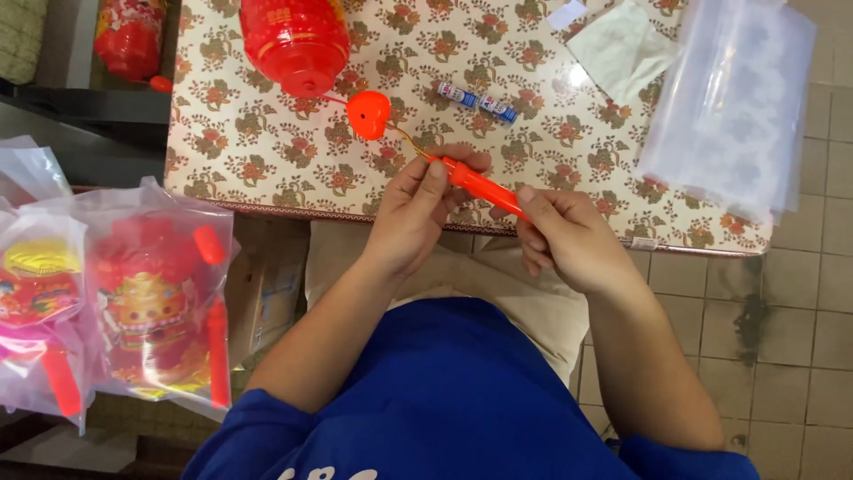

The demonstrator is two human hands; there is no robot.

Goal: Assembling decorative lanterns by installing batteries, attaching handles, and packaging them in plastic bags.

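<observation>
Right now we hold the orange plastic handle stick (484, 188) over the table's near edge, our left hand (413, 213) pinching its upper end and our right hand (569, 240) closed around its lower end. We keep the grip steady so the thin wire to the orange heart piece (368, 115) stays unkinked. Beyond, two small batteries (477, 102) lie mid-table, the red lantern (295, 40) at the far edge.

Floral-clothed table (267, 151), grey tiled floor (782, 338)

bright even indoor light, white glare on the glossy tablecloth (569, 80), soft shadows, slight overall softness
</observation>
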